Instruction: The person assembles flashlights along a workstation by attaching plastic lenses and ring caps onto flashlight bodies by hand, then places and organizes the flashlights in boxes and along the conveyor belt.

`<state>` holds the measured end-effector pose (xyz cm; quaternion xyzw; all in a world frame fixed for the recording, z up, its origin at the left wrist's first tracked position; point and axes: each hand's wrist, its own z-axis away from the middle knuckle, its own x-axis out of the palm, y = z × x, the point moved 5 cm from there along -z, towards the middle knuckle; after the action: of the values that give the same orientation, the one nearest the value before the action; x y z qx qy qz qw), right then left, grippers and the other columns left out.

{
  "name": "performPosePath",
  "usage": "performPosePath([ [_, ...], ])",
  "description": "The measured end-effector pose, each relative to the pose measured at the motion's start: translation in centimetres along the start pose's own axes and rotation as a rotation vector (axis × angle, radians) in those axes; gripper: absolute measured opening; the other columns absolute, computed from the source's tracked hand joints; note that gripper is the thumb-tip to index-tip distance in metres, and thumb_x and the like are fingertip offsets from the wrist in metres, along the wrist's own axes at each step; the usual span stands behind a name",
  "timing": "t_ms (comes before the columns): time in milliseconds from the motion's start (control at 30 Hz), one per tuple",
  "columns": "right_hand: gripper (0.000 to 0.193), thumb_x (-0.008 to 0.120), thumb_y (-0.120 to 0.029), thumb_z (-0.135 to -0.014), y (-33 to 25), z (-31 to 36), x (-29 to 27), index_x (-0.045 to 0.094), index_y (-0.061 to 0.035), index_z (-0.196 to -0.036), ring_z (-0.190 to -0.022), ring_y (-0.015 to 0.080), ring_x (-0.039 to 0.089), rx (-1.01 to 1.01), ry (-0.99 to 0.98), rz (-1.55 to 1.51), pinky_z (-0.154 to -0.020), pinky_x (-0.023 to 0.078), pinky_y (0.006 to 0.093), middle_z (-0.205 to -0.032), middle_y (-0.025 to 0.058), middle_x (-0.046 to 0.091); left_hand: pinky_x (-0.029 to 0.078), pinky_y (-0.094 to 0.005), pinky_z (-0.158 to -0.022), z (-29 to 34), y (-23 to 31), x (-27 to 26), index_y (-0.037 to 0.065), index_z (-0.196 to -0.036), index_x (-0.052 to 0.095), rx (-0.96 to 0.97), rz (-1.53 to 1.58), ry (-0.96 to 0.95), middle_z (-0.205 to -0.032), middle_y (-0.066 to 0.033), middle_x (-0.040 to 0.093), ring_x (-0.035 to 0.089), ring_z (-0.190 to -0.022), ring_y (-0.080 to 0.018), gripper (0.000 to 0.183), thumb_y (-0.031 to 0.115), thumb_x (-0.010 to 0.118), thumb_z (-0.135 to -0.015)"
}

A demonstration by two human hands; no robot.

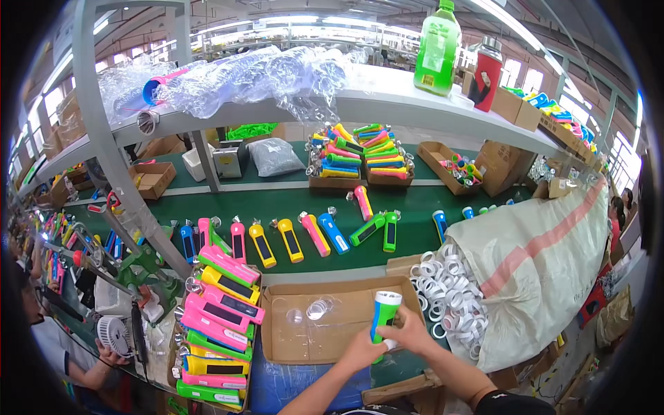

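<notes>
Between my hands stands a green and blue flashlight (384,315), nearly upright, with a white ring around its top end. My left hand (360,351) is closed around its lower body. From the other side, my right hand (411,333) grips the same flashlight; a small white spot at its fingertips is too small to make out. Just beyond my hands lies a shallow cardboard tray (283,344) with several clear round discs (319,308) in it. Right of my right hand, loose white rings (453,290) spill from a big woven sack (546,277).
A box of pink, yellow and green flashlights (220,321) stands at left. More flashlights (290,240) lie across the green conveyor belt (277,200). Above runs a shelf (380,90) with plastic-wrapped goods, a green bottle (438,52) and a red flask (486,75). A co-worker's arm (93,373) shows at far left.
</notes>
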<state>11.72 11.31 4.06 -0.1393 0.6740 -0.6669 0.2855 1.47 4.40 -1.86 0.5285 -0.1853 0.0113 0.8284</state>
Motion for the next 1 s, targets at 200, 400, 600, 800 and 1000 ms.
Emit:
performPosePath([
  [200,0.054,0.072,-0.027,-0.083,4.6,-18.3,-11.8,0.051,-0.0012,-0.125,-0.094,0.0183,0.062,0.124,0.287,-0.055,-0.082,0.05,0.0332,-0.105,0.0102,0.064,0.054,-0.0338,-0.076,2.1,-2.5,-4.3,0.0,-0.123,0.053,0.653,-0.68,0.693,-0.096,-0.0117,0.061,0.066,-0.084,-0.0246,0.052,0.016,0.075,-0.079],
  [400,0.09,0.076,-0.036,-0.076,9.7,-27.1,-20.2,0.03,-0.003,-0.145,-0.112,0.0451,0.058,0.057,0.589,1.379,-0.098,0.044,0.0518,-0.136,0.0262,0.049,0.055,-0.0319,-0.068,2.2,-2.7,-4.3,0.003,-0.118,0.059,0.529,-0.481,0.601,-0.1,-0.0133,0.059,0.065,-0.082,-0.0223,0.039,0.014,0.071,-0.083],
  [600,0.098,0.071,-0.042,-0.075,15.4,-28.9,-15.5,0.023,0.0015,-0.148,-0.113,0.0452,0.058,0.38,0.473,0.834,-0.099,0.046,0.0486,-0.128,0.0332,0.051,0.056,-0.0309,-0.071,2.1,-2.8,-4.5,-0.001,-0.114,0.061,0.408,-0.478,0.532,-0.105,-0.0141,0.061,0.067,-0.084,-0.0194,0.033,0.011,0.07,-0.084],
  [800,0.086,0.071,-0.027,-0.077,4.3,-16.7,-8.1,0.029,0.0002,-0.148,-0.107,0.0351,0.062,-0.02,0.394,0.36,-0.092,0.05,0.0434,-0.121,0.0243,0.059,0.053,-0.033,-0.087,0.7,-3.5,-6.3,0.004,-0.132,0.047,0.369,0.111,0.37,-0.118,-0.0136,0.061,0.063,-0.105,-0.0207,0.048,0.011,0.067,-0.089],
  [1000,0.067,0.072,-0.016,-0.078,0.6,0.7,2.7,0.047,-0.0012,-0.138,-0.108,0.0293,0.057,-0.179,-0.069,0.479,-0.093,0.047,0.0388,-0.126,0.0196,0.055,0.053,-0.0361,-0.089,-0.9,0.7,-5.4,0.01,-0.137,0.038,0.303,0.652,0.485,-0.119,-0.0091,0.057,0.06,-0.107,-0.0209,0.053,0.007,0.064,-0.091],
])
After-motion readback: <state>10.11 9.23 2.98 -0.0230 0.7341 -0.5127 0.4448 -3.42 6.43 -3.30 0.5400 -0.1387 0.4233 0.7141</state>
